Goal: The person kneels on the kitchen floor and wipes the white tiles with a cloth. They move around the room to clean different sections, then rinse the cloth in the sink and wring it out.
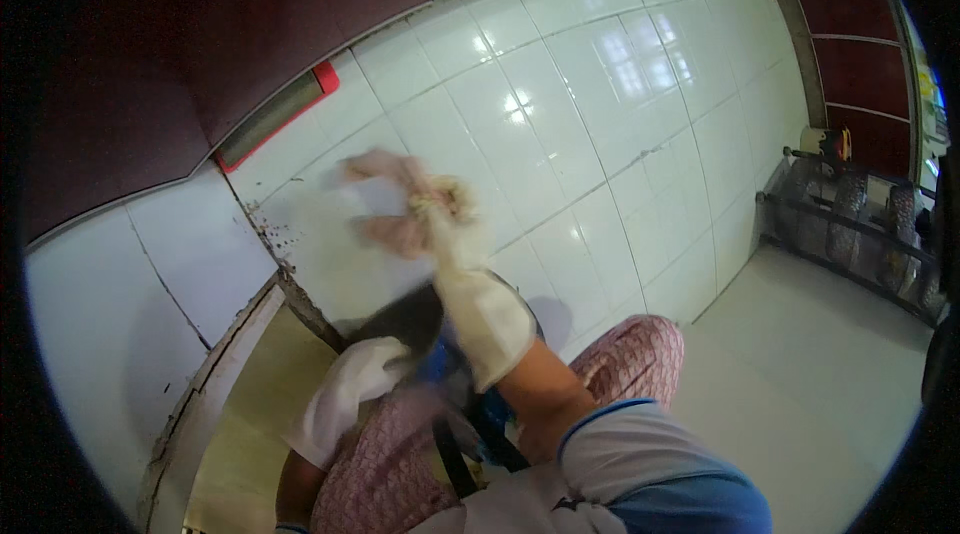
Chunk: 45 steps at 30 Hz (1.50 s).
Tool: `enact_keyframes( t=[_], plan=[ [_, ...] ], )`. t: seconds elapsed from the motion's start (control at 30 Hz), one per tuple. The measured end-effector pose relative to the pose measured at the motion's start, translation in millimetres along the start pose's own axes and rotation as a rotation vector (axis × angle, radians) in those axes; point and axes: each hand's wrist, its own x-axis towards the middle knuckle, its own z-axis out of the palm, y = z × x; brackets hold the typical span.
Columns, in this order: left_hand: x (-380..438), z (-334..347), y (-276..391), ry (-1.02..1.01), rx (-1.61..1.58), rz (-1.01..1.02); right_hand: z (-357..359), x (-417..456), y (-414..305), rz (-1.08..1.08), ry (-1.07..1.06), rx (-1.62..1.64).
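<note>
My right hand [450, 204], in a cream glove that reaches up the wrist, is at the white tiled wall [570, 114]. It grips a pinkish cloth [386, 234], whose ends stick out to the left; motion blurs both. Lower left, my left hand [367, 369] wears a white glove and hangs beside a dark bucket-like container [405, 316]. My right forearm partly covers that container. Its fingers are too blurred to show whether they hold anything. A blue thing [439, 361] shows between my arms. My knees in pink patterned trousers [637, 361] are bent below the wall.
Dark red panels [187, 24] overhang the tiles. A red-edged dark strip [277, 114] lies under them. At lower left is a chipped wall edge [292, 301] beside a yellowish recess [262, 376]. A metal rack [847, 226] with plastic-wrapped items stands right, on the pale floor [795, 369].
</note>
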Motion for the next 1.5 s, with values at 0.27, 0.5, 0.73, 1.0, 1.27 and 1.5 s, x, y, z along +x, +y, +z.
enact_keyframes(
  t=[0.27, 0.5, 0.73, 1.0, 1.27, 1.5],
  plan=[
    [6, -7, 0, -0.004, -0.017, 0.047, -298, 14, 77, -0.574, 0.681, 0.229],
    [-2, -3, -11, -0.009, -0.094, -0.06, -51, 7, 32, -0.024, 0.117, -0.284],
    [11, -7, -37, -0.169, 0.183, 0.092, -177, -8, 49, -0.147, 0.369, 0.0],
    [9, -23, -34, -0.203, 0.041, 0.031, -168, -12, 127, -0.23, 0.452, -0.014],
    [104, -32, 54, 0.245, 0.195, -0.134, -103, 20, 41, -0.137, 0.15, -0.196],
    [151, 6, 28, -0.242, 0.52, 0.011, -235, -50, 13, -0.077, 0.659, -0.258]
  ],
)
